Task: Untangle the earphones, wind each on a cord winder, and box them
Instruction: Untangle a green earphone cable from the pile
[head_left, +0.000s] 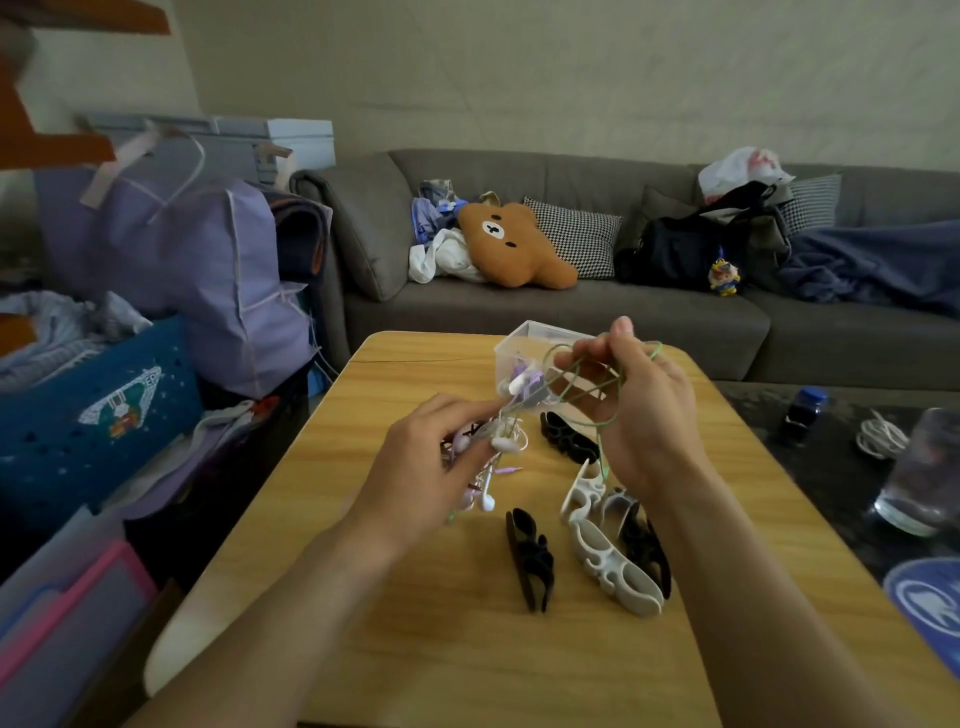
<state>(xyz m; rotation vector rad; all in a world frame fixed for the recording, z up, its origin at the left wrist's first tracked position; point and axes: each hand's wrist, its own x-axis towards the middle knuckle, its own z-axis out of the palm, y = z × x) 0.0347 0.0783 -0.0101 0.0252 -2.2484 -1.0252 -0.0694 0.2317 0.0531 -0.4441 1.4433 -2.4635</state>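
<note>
**Earphone knot held up over the table, green cord pulled out to one side**

A tangled bunch of earphones (493, 441) (white and lilac cords, a few buds and a plug dangling) is pinched in the left hand (426, 467), fingers curled round the clump just above the wooden table (415, 649). From that clump a thin green cord (587, 389) is stretched toward 1 o'clock, where it is looped over and gripped by the right hand (639, 410), thumb and fingers closed on it, with one strand hanging down past the wrist.

A clear plastic box (524, 348) is seen at 12 o'clock from the hands, partly hidden behind the right fingers; something lilac and white is inside it, but what exactly cannot be told.

The cord winders are laid out on the tabletop: a black one (569, 439) right under the right hand, another black one (532, 558) at 6 o'clock from the tangle, and at 4 to 5 o'clock a cluster of white winders (613, 566) with one more black winder (647, 551) touching them.

A grey sofa (571, 306) with a bear cushion (514, 244) is parked beyond the table at 12 o'clock.
</note>
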